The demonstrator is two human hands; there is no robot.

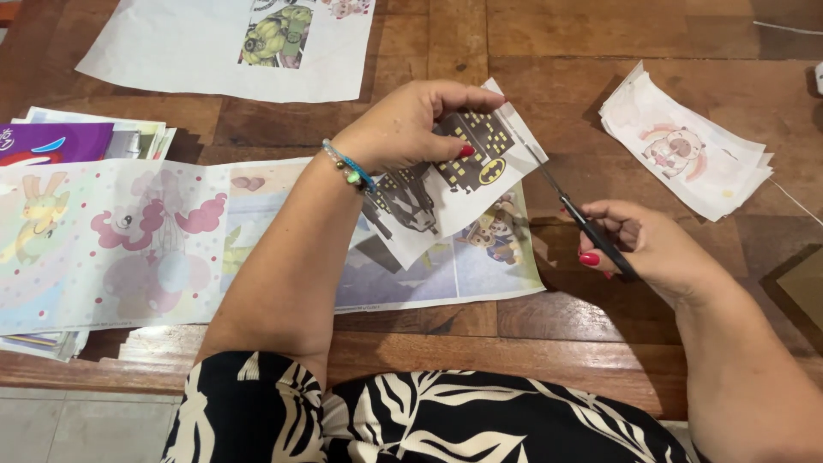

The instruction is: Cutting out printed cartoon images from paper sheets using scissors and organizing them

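Between thumb and fingers, left hand (403,124) pinches printed sheet (454,184); scissors (570,210) touch its edge.

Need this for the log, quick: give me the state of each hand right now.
Left hand: closed, holding a printed paper sheet.
Right hand: closed, holding scissors, blades at the paper's edge.
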